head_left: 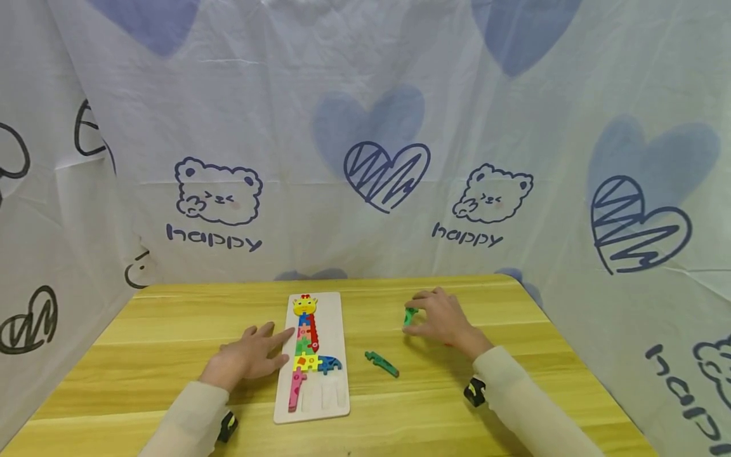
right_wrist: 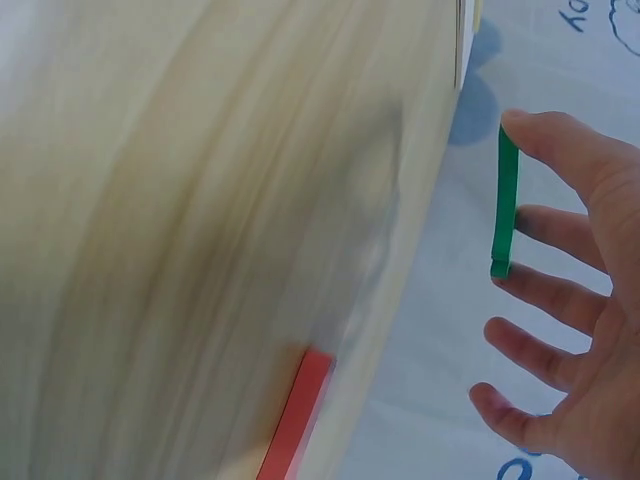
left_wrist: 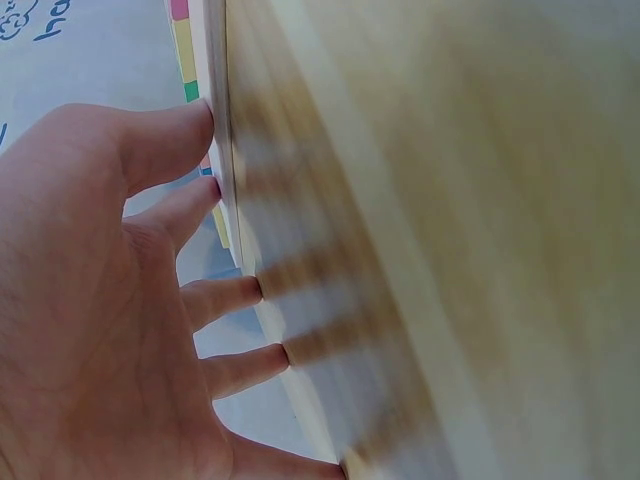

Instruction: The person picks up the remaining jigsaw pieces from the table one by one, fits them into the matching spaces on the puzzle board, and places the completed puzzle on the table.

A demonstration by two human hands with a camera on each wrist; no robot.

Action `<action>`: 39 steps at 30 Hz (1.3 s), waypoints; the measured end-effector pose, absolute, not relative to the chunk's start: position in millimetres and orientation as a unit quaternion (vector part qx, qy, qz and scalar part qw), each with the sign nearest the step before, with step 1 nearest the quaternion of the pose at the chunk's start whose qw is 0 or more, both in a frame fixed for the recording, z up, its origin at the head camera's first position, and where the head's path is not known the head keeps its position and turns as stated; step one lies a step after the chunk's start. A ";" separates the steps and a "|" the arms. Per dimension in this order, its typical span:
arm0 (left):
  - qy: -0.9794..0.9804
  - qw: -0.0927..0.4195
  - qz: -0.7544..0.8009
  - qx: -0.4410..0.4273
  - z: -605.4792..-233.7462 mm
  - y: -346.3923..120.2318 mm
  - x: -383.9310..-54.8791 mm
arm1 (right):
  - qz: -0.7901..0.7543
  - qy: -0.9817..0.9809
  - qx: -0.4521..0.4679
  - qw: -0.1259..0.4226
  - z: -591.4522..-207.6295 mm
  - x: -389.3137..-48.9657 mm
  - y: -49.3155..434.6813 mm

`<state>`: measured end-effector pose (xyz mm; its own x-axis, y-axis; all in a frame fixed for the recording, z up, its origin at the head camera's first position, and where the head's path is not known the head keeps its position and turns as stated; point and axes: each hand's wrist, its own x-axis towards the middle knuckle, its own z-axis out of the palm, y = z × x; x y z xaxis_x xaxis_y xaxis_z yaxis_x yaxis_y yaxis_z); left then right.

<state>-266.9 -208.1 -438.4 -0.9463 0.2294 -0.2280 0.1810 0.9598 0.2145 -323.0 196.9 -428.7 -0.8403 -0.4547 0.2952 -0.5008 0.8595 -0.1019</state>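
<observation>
My left hand (head_left: 247,357) lies at the left side of a white giraffe puzzle board (head_left: 329,324), fingers spread. Its thumb and index fingertip touch the board's edge, and the other fingertips rest on the table in the left wrist view. Fitted in the board are a yellow giraffe head (head_left: 305,306), several colored neck and body pieces, and a pink leg piece (head_left: 296,390). Over the table to the right, my right hand (head_left: 444,321) pinches a green puzzle piece (right_wrist: 507,200) between thumb and fingertips, holding it above the tabletop.
A dark green puzzle piece (head_left: 382,364) lies on the wooden table (head_left: 188,317) between board and right hand. A red piece (right_wrist: 297,415) lies under the right hand, mostly hidden in the head view. A printed white curtain (head_left: 297,127) hangs behind the table.
</observation>
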 end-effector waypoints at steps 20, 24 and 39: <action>0.982 0.127 0.094 0.106 -440.2 -209.0 -268.4 | 0.102 -0.945 0.290 0.109 -430.1 -304.4 155.2; 0.982 0.128 0.094 0.104 -441.7 -209.7 -268.9 | 0.099 -0.944 0.298 0.102 -429.6 -300.6 145.4; 0.982 0.125 0.099 0.105 -443.8 -209.9 -269.9 | 0.104 -0.933 0.330 0.104 -422.8 -287.1 126.3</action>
